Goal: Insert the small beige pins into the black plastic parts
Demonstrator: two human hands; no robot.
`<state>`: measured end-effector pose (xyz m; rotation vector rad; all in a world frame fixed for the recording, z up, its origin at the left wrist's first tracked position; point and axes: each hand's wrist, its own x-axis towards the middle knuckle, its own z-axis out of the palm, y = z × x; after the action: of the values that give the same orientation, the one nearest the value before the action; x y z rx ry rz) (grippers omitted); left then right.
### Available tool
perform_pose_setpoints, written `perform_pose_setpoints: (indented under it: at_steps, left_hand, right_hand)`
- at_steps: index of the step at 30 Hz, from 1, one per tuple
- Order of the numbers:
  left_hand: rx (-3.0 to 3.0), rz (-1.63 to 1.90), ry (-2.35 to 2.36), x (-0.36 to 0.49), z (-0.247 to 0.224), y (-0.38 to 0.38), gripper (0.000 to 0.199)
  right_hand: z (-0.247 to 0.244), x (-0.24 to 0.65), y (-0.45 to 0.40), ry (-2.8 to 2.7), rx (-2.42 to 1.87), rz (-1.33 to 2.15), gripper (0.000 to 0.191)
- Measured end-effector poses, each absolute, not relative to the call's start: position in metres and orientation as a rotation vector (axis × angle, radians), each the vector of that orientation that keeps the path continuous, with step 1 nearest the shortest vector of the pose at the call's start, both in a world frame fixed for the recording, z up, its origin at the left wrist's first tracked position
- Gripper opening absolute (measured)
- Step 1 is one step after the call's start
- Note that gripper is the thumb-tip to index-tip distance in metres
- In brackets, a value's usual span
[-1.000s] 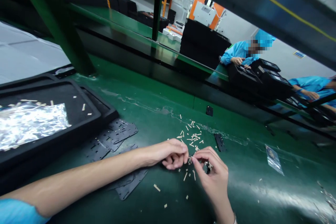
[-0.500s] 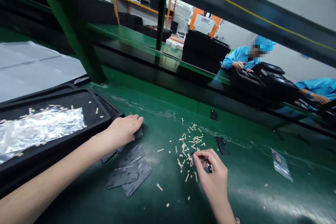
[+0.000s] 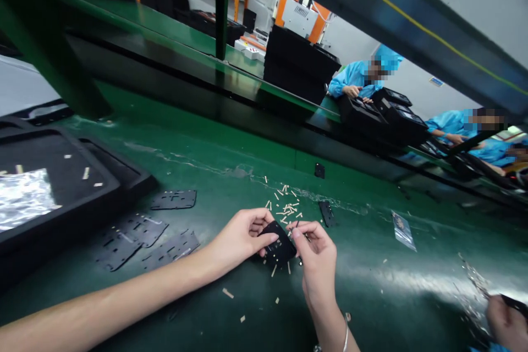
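My left hand (image 3: pixel 249 234) grips a thin black plastic plate (image 3: pixel 279 247) with small holes, thumb on top and fingers beneath. Close against the plate's right edge, my right hand (image 3: pixel 315 242) is closed in a pinch. A small dark tip shows at its fingertips, too small to name. Many pale strips and bits (image 3: pixel 286 206) lie scattered on the green bench (image 3: pixel 231 308) behind and around the plate. Several similar dark plates (image 3: pixel 132 236) lie left of my forearm, some overlapping.
A black tray (image 3: pixel 94 170) with a shiny plastic bag (image 3: pixel 27 198) stands at the left. Two small black parts (image 3: pixel 327 213) and a clear bag (image 3: pixel 403 231) lie further right. Another person's hand (image 3: pixel 505 319) is at lower right. Co-workers in blue (image 3: pixel 357 77) sit beyond the divider.
My left hand has moved right from the plate pile and now holds one plate beside my right hand. The view has shifted right, bringing another person's hand into the lower right.
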<state>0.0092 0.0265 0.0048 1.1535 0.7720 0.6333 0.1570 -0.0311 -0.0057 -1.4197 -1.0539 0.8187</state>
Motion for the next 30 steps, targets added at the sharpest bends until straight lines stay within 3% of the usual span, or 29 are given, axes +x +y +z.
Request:
perform_pose_setpoints:
  at_steps: [8, 17, 30]
  left_hand:
    - [1.216, 0.658, 0.861, 0.003, 0.008, 0.022, 0.013]
    - [1.169, 0.625, 0.888, 0.004, 0.01, 0.013, 0.022]
    - [1.265, 0.637, 0.898, 0.002, 0.012, 0.012, 0.012]
  right_hand:
    - [0.008, 0.147, -0.036, -1.23, -1.606, 0.705, 0.008]
    - [0.008, 0.141, -0.039, -1.285, -1.651, 0.619, 0.006]
    - [0.01, 0.147, -0.036, -1.162, -1.591, 0.878, 0.007]
